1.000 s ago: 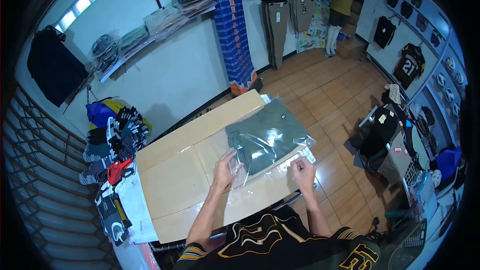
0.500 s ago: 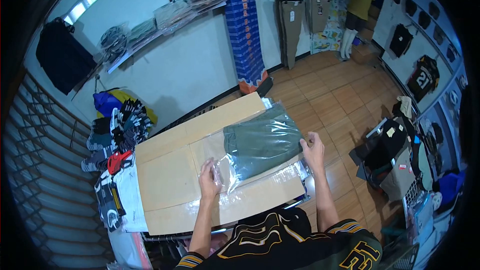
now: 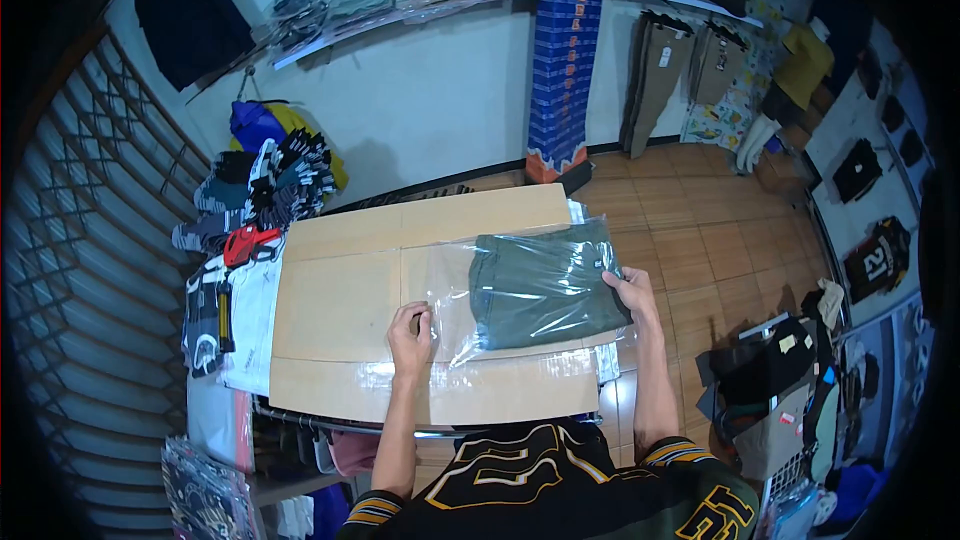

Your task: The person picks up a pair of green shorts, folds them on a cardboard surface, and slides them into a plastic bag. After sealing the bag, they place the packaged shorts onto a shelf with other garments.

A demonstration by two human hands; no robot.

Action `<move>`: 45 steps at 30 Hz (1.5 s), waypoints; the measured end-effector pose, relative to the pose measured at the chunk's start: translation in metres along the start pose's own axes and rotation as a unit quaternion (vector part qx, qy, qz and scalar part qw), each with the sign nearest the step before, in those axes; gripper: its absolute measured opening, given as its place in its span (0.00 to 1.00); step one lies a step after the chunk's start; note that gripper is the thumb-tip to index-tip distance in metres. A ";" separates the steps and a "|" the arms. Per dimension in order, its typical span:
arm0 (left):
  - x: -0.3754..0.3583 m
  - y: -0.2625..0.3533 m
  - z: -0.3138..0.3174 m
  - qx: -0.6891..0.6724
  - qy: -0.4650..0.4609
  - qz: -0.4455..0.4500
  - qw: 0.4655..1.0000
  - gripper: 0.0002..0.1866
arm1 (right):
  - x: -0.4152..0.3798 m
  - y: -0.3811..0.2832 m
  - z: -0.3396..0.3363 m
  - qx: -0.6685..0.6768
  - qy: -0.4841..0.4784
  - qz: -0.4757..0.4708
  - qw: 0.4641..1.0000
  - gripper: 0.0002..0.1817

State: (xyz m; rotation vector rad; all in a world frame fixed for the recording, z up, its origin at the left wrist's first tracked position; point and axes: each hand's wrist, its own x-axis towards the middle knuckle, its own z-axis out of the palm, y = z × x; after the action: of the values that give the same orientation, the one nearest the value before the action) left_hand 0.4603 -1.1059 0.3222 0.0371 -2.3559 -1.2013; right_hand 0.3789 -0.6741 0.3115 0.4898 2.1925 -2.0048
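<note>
A folded dark green garment (image 3: 545, 290) lies inside a clear plastic bag (image 3: 448, 285) on a flattened cardboard sheet (image 3: 335, 300). The bag's slack end stretches left beyond the cloth. At that slack end is my left hand (image 3: 410, 335), fingers curled in and closed on the edge of the plastic. On the other side, my right hand (image 3: 632, 292) pinches the right edge of the bagged garment, its thumb on top. Glare on the plastic hides some of the cloth's detail.
Left of the cardboard lie a red tool (image 3: 250, 245), possibly a tape dispenser, and a pile of socks (image 3: 290, 175). Bagged clothes sit on a wall shelf (image 3: 410, 25). A patterned pillar (image 3: 562, 70) stands behind. At right, clothes heap on a rack (image 3: 775, 370).
My view has turned, so the room appears shifted and rotated. The bagged garment lies straighter across the cardboard. My right hand has closed from a looser hold onto its right edge.
</note>
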 end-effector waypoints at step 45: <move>-0.049 0.038 0.023 -0.411 -0.036 -0.207 0.887 0.18 | -0.074 -0.261 -0.037 -0.272 -0.208 -0.389 0.855 0.19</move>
State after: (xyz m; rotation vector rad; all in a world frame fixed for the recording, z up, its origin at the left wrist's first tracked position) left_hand 0.5003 -1.0540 0.3199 0.2172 -1.7451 -2.3532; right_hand 0.3685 -0.6658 0.5849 -0.9468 2.6884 -1.3579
